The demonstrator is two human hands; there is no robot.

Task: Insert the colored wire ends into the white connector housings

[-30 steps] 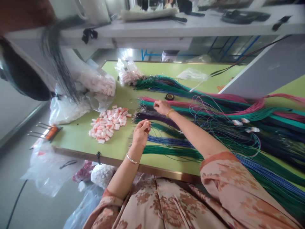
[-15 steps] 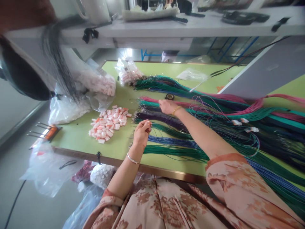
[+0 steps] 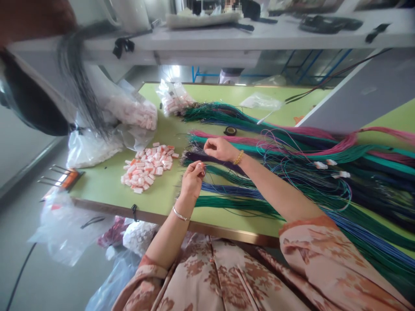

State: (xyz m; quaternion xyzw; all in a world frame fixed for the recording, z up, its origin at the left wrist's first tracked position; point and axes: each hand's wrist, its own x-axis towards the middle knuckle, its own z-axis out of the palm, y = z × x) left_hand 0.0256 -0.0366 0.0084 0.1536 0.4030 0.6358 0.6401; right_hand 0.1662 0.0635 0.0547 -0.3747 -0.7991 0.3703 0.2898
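Note:
My left hand (image 3: 192, 180) is closed on a small white and orange connector (image 3: 201, 167), near the cut ends of the wires. My right hand (image 3: 221, 149) is just above and to the right, its thumb and finger pinched over the grey and purple wires (image 3: 223, 161); what it holds, if anything, is too small to make out. Bundles of pink wires (image 3: 249, 141), blue wires (image 3: 223, 190) and green wires (image 3: 233, 203) run off to the right. A pile of white and orange connectors (image 3: 149, 167) lies left of my hands.
Bags of connectors (image 3: 136, 113) stand at the back left of the green table (image 3: 113, 190). A black tape roll (image 3: 230, 131) lies behind my right hand. A white shelf (image 3: 201, 41) crosses above the far side. An orange pronged holder (image 3: 69, 179) sits at the left edge.
My right hand has moved down and slightly left, from the pink wires to the grey and purple ones, nearer my left hand. My left hand has hardly moved and keeps the connector.

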